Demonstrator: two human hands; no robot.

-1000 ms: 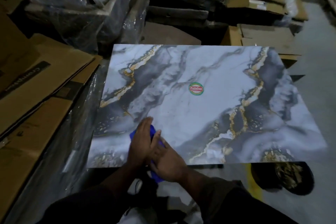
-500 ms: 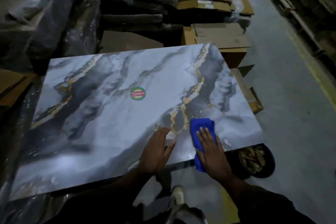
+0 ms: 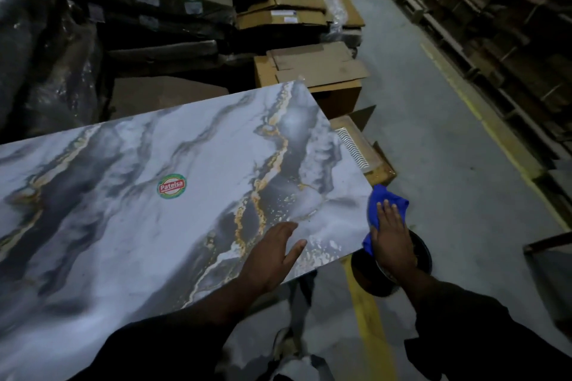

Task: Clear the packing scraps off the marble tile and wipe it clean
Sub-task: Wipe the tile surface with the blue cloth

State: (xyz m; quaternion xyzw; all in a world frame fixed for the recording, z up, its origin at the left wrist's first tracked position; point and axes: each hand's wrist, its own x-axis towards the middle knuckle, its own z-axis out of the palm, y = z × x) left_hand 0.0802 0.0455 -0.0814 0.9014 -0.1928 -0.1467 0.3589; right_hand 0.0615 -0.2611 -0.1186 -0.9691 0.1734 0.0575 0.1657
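Observation:
A large marble tile (image 3: 130, 226) with grey and gold veins lies flat in front of me, a round green and red sticker (image 3: 171, 186) near its middle. My left hand (image 3: 272, 254) rests flat on the tile near its front right corner, fingers straight. My right hand (image 3: 391, 235) presses a blue cloth (image 3: 382, 198) with straight fingers at the tile's right edge; the cloth hangs partly past the edge. I see no loose scraps on the tile surface.
A black round bin (image 3: 371, 275) stands on the floor under my right hand. Cardboard boxes (image 3: 315, 68) and wrapped stacks (image 3: 161, 3) crowd behind the tile. A box with a white comb strip (image 3: 356, 148) sits by the right edge. Concrete aisle (image 3: 448, 164) with a yellow line lies right.
My right hand has slid the blue cloth rightwards across the tile, from the front left to the right edge over the bin. My left hand followed along the front edge.

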